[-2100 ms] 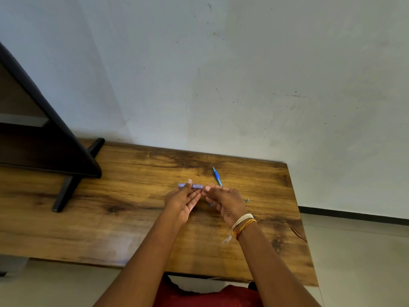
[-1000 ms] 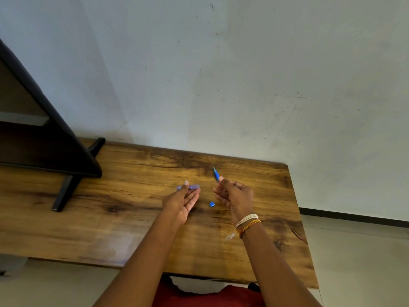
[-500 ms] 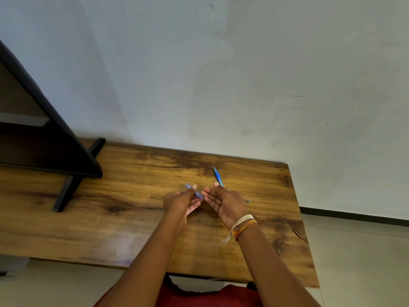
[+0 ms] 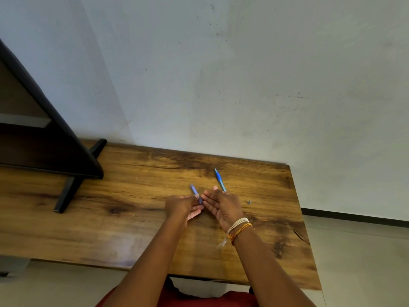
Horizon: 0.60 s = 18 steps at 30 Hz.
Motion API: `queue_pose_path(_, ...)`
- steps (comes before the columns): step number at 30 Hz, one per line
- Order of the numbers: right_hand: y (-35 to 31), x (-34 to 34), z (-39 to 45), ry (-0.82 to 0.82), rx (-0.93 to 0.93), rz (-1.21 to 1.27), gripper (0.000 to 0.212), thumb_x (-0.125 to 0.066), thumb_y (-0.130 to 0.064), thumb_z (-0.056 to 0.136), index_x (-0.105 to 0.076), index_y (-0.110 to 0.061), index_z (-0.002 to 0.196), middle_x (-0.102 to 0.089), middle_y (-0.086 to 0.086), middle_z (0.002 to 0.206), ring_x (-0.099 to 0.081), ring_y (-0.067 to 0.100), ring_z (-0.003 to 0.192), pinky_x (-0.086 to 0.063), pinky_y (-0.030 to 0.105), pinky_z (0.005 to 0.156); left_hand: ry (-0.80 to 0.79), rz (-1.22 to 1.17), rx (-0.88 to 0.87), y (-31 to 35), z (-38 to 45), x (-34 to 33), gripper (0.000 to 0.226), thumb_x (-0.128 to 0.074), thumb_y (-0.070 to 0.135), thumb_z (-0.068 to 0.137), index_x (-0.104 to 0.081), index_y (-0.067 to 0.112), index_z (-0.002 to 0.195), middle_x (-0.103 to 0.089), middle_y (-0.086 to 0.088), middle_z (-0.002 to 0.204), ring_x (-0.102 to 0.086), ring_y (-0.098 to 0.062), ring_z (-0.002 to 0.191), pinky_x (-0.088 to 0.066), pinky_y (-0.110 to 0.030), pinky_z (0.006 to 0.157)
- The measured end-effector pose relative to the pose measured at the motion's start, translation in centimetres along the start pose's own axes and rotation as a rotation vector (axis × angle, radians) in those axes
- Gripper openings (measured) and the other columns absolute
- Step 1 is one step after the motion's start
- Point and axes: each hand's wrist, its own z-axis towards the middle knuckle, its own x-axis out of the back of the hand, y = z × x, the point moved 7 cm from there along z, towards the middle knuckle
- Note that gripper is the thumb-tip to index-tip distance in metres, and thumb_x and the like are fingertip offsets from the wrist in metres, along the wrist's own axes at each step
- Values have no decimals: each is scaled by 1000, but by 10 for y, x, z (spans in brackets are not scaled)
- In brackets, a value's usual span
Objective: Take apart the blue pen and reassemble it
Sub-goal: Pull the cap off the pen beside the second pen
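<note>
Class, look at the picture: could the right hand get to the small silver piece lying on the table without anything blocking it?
Probably yes. The small silver piece lies alone on bare table, beside the right hand, with nothing between them.

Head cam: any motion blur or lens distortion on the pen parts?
Head view: the blue barrel piece in the left hand is smeared by motion; the refill on the table is sharp; wide-angle stretch tilts the shelf frame; soft light, no glare.
</note>
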Motion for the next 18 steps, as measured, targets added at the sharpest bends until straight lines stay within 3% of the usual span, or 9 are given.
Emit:
queue_pose_path(3, 3, 1, 0, 23, -4, -27, 14, -56, -14, 96, -59, 0, 95, -70, 19, 91, -70, 26, 81, -59, 34, 75, 9, 55, -11, 0, -1, 2, 11, -65, 5, 87, -60, -3, 94, -66, -19, 84, -66, -27, 69, -52, -30, 54)
queue_pose_path(7, 4, 1, -1, 45, -8, -49, 13, -56, -14, 96, -59, -3, 90, -70, 18, 90, -69, 26, 80, -57, 35, 77, 41, 166, -39, 2, -3, 5, 15, -67, 12, 87, -59, 3, 78, -63, -12, 70, -62, -21, 58, -50, -21, 38)
queue_pose_path(15, -9, 10, -3, 97, 16, 12, 14, -60, -10, 93, -57, 1, 100, -66, 15, 84, -68, 24, 74, -60, 31, 64, 124, 254, -188, 11, -6, 11, 22, -72, 13, 82, -56, 5, 70, -64, -13, 67, -63, -24, 51, -54, -29, 44)
queue_pose_path(18, -22, 21, -6, 141, 55, 54, 9, -62, -9, 92, -59, -1, 90, -64, 13, 77, -65, 22, 69, -59, 28, 57, 154, 296, -265, 18, -10, 7, 23, -73, 15, 82, -60, 4, 67, -64, -10, 63, -62, -20, 45, -56, -32, 48)
